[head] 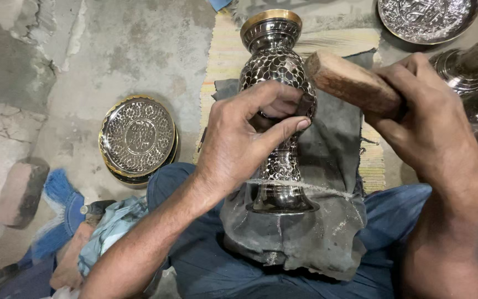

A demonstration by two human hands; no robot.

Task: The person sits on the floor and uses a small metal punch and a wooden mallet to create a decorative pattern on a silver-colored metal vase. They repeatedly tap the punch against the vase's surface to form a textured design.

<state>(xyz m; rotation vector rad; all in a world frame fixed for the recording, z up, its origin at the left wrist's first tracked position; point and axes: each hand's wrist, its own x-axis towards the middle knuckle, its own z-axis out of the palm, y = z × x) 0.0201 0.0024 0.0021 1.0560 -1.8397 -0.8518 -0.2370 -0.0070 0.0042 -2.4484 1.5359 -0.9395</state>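
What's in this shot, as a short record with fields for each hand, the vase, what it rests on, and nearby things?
left hand: left hand pinches something small against the vase's middle; what it is cannot be told
right hand: right hand grips a wooden block, its end at the vase
vase: engraved metal vase, gold rim, lying on the lap with its rim away from the person
support: grey cloth over the lap
nearby: stacked engraved plates on the floor at left; another plate at top right

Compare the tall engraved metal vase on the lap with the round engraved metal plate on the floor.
The tall engraved metal vase lies on a grey cloth, gripped by the left hand; the round engraved metal plate lies flat and untouched. The vase is narrow-waisted, the plate shallow. Both have gold rims and silvery engraving.
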